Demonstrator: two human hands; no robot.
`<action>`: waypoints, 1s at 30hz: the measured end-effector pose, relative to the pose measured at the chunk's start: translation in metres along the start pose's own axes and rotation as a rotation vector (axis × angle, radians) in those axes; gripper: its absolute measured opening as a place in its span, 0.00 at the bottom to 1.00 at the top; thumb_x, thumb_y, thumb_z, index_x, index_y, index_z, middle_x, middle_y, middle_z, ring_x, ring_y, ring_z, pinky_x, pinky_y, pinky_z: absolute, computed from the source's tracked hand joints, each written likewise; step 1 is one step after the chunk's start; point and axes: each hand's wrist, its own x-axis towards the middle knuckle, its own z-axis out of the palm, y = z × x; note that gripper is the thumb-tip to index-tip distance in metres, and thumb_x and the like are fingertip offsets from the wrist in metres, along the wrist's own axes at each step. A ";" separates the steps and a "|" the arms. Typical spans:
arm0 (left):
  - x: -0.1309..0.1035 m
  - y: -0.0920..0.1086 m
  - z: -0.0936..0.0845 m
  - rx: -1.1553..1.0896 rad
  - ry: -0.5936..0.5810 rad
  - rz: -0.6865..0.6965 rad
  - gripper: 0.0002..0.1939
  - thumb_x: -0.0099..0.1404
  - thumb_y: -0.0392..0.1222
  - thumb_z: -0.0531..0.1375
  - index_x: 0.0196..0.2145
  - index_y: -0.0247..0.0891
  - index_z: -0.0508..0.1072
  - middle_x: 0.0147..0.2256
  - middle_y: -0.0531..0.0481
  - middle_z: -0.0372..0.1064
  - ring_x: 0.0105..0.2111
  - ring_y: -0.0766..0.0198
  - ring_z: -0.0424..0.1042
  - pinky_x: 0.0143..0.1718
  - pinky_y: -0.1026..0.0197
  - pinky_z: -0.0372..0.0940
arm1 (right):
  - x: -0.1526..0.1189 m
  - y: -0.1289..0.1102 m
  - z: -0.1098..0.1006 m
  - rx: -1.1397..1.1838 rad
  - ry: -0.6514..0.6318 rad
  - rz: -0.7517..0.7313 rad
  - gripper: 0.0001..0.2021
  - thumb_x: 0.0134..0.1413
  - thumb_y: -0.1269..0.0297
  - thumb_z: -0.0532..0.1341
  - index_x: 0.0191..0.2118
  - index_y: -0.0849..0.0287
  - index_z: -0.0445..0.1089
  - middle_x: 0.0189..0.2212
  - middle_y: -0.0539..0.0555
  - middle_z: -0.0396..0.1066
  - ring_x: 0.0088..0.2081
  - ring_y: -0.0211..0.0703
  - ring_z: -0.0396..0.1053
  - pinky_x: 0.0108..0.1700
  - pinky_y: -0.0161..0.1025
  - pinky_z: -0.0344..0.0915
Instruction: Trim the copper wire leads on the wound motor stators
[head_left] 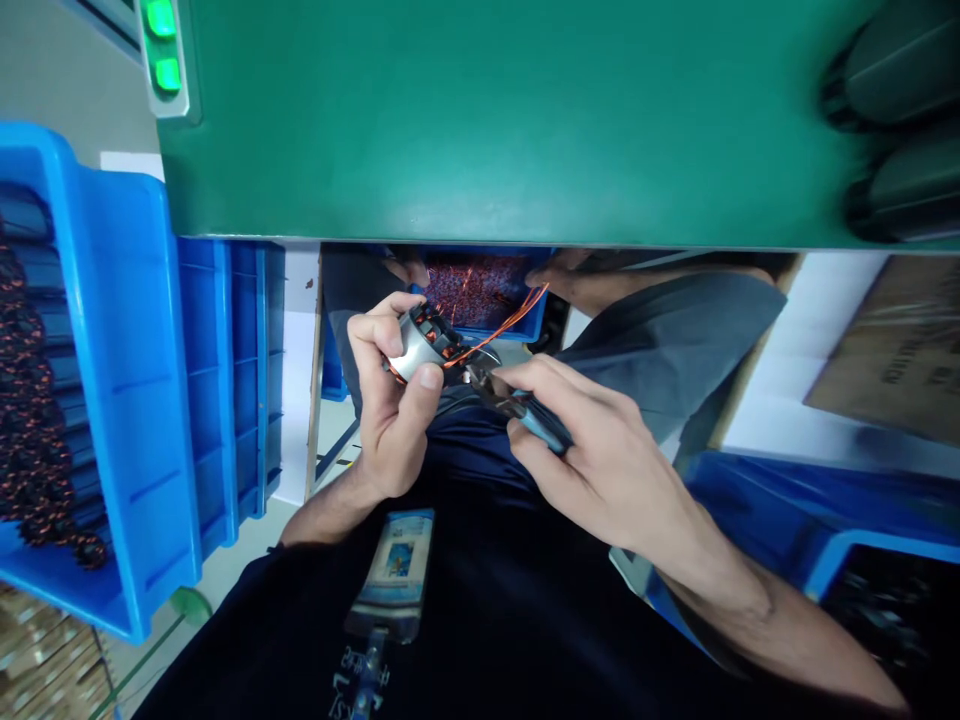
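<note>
My left hand (395, 400) is wrapped round a motor stator (417, 347), a silver ring with black insulation and copper windings inside. A bundle of orange copper wires (511, 318) sticks out of it toward the upper right. In my right hand (592, 440) is a pair of cutting pliers (525, 402) with blue-grey handles. The plier jaws are at the stator's right edge, close to the root of the wires. Whether the jaws touch a wire, I cannot tell.
A green worktable (525, 130) spans the front. Below its edge sits a blue bin (534, 322) of copper-coloured scraps, between someone's legs. Stacked blue crates (135, 400) stand left, the nearest holding several wound stators (37, 420). Another blue crate (825, 550) is at lower right.
</note>
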 end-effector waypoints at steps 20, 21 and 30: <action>-0.009 0.008 0.011 0.066 0.056 0.090 0.18 0.83 0.62 0.57 0.49 0.50 0.56 0.62 0.44 0.62 0.59 0.48 0.67 0.59 0.40 0.67 | -0.005 0.003 -0.004 -0.030 0.063 -0.036 0.19 0.64 0.77 0.64 0.55 0.51 0.79 0.46 0.52 0.85 0.42 0.46 0.83 0.47 0.40 0.81; -0.009 0.006 0.010 0.055 0.057 0.104 0.17 0.82 0.61 0.59 0.49 0.50 0.57 0.61 0.44 0.62 0.60 0.48 0.67 0.60 0.40 0.67 | -0.005 0.004 -0.004 -0.035 0.068 -0.040 0.17 0.65 0.76 0.64 0.54 0.51 0.79 0.46 0.52 0.85 0.42 0.46 0.83 0.47 0.40 0.81; -0.007 -0.023 0.004 0.098 0.049 0.199 0.15 0.82 0.54 0.63 0.52 0.48 0.61 0.58 0.44 0.61 0.64 0.49 0.65 0.63 0.45 0.65 | 0.007 0.033 0.009 0.012 0.051 -0.020 0.10 0.77 0.56 0.65 0.50 0.53 0.82 0.44 0.53 0.86 0.40 0.45 0.83 0.45 0.39 0.76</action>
